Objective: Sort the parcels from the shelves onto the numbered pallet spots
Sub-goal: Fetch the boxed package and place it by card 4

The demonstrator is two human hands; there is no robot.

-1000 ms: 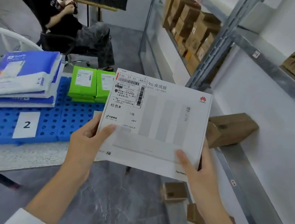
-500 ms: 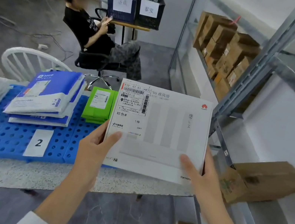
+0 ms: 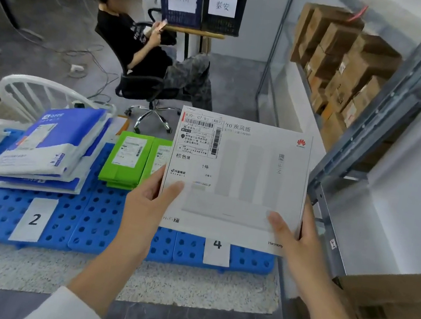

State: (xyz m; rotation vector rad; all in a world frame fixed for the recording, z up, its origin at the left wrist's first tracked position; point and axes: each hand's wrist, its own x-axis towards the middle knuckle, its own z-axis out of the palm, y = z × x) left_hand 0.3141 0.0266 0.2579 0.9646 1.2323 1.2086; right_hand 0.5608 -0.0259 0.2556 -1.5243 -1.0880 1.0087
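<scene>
A flat white router box with a shipping label at its top left is held up in front of me, tilted toward my face. My left hand grips its lower left edge and my right hand grips its lower right corner. Beneath it lies the blue perforated pallet with paper number labels "2" and "4". Blue-and-white mailer bags are stacked behind label 2. Green flat parcels lie to their right, partly hidden by the box.
Grey metal shelving stands on the right with several brown cartons, and one carton on a lower shelf near my right arm. A seated person is behind the pallet, beside a white chair and two labelled crates.
My view has swung left and up from the shelves toward the pallet. Label 4 has come into view under the box. Both hands keep the same grip on the box.
</scene>
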